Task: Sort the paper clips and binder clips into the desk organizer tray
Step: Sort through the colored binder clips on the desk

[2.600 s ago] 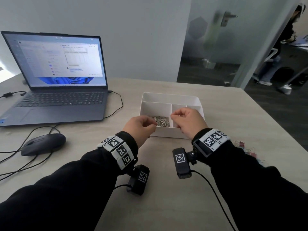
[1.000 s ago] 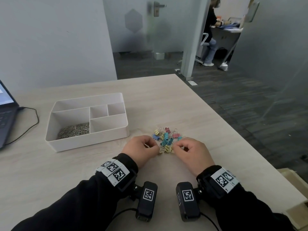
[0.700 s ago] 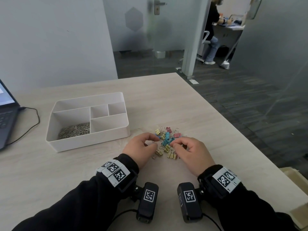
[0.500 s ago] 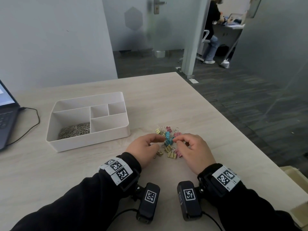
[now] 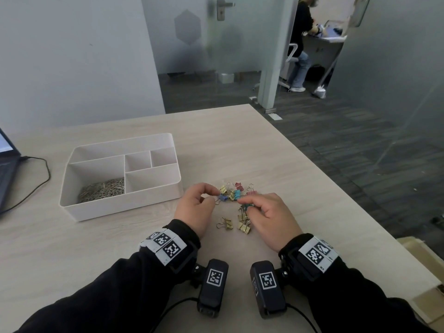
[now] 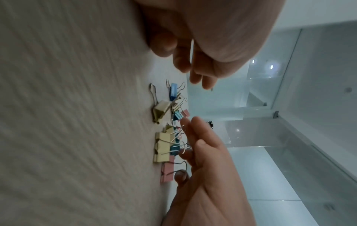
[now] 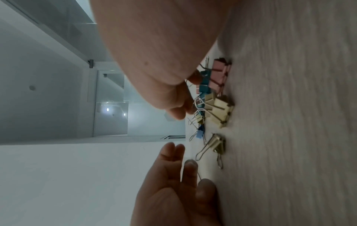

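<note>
On the worktop (image 5: 276, 159), right of the white organizer tray (image 5: 153, 195), lies a loose cluster of coloured binder clips (image 5: 234, 194). Left hand (image 5: 195, 210): fingers curled, pinching the wire handle of a blue binder clip (image 5: 223, 198). Right hand (image 5: 269, 217): fingers curled around a teal binder clip (image 5: 247, 207). Paper clips (image 5: 103, 189) fill the tray's large left compartment; its other compartments hold nothing.

— Where do the binder clips (image 5: 234, 203) lie?
— On the table (image 5: 276, 162), between the fingertips of the left hand (image 5: 195, 207) and right hand (image 5: 269, 216).
— And the tray (image 5: 120, 207)?
— Left of the left hand's fingers, with paper clips (image 5: 103, 191) in its near-left compartment.
</note>
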Demonstrator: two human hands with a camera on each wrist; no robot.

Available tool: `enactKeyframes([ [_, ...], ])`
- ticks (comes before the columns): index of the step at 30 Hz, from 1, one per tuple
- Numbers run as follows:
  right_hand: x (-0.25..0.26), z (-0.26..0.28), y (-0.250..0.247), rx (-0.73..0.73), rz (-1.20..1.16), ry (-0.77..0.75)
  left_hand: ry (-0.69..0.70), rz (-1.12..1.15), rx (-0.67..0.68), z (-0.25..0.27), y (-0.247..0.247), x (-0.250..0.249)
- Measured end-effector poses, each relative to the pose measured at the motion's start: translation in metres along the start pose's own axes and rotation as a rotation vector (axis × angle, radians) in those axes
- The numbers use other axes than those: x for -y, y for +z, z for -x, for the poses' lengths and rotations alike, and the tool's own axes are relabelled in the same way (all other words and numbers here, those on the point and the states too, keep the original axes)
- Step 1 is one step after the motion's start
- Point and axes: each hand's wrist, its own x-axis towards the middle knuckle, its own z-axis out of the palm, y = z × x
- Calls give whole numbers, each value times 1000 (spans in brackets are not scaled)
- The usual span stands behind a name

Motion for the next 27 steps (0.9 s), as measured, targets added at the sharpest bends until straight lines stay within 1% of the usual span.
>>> enactKeyframes([
  [2, -2, -1, 0, -29, 14, 20, 0, -66, -5, -1, 0, 0],
  [5, -3, -1, 1, -85, 6, 32, -2, -223, 37, -2, 1, -3],
  [7, -3, -1, 2, -86, 0, 26, 7, -271, 70, -2, 3, -5],
  [11, -5, -2, 3, -37, 19, 18, -18, -201, 100, -4, 5, -2],
  [17, -6, -3, 5, 10, 2, 32, -18, -67, 183, -4, 8, 1],
  [18, -6, -3, 5, 10, -6, 35, -12, -56, 175, -4, 8, 2],
  [21, -7, -5, 6, -5, -49, 35, 6, -103, 98, -9, 6, 5],
  [23, -9, -7, 8, 2, -51, 9, -4, -160, 90, -14, 4, 5],
  [25, -9, -8, 9, 31, -10, -12, -4, -190, 132, -20, 4, 3],
  [27, -9, -8, 8, 71, 49, -13, 19, -213, 204, -25, 6, 1],
])
